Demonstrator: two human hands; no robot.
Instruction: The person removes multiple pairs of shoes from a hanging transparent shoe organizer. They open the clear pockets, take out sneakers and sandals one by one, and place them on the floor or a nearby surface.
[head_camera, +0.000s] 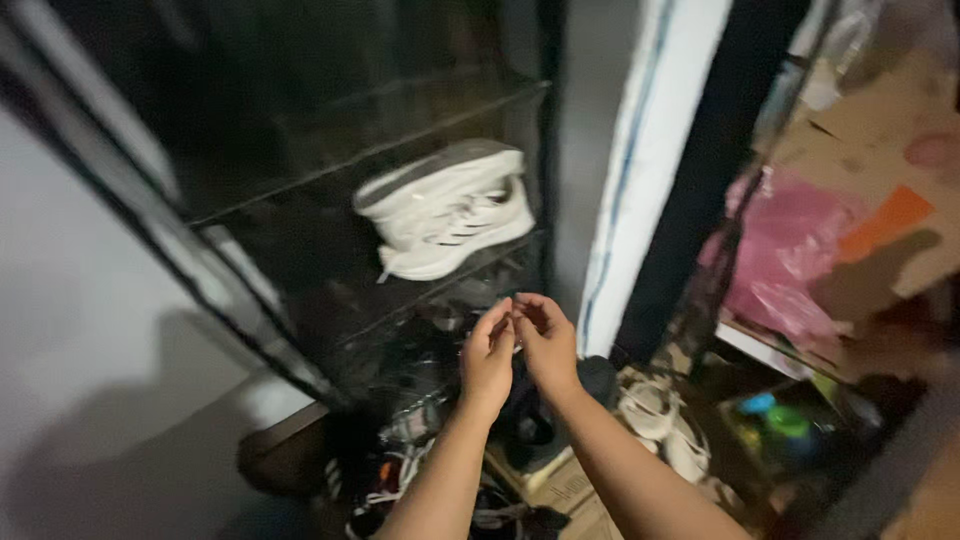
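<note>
Clearly, both hands are raised together at frame centre, left hand and right hand with fingertips pinched; whether anything is gripped cannot be told. White sneakers just above could be knocked off their shelf by a careless lift.

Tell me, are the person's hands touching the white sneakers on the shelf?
Apart. The head view shows the left hand and right hand raised together below the white sneakers, with the dark shelf edge plainly between them.
</note>
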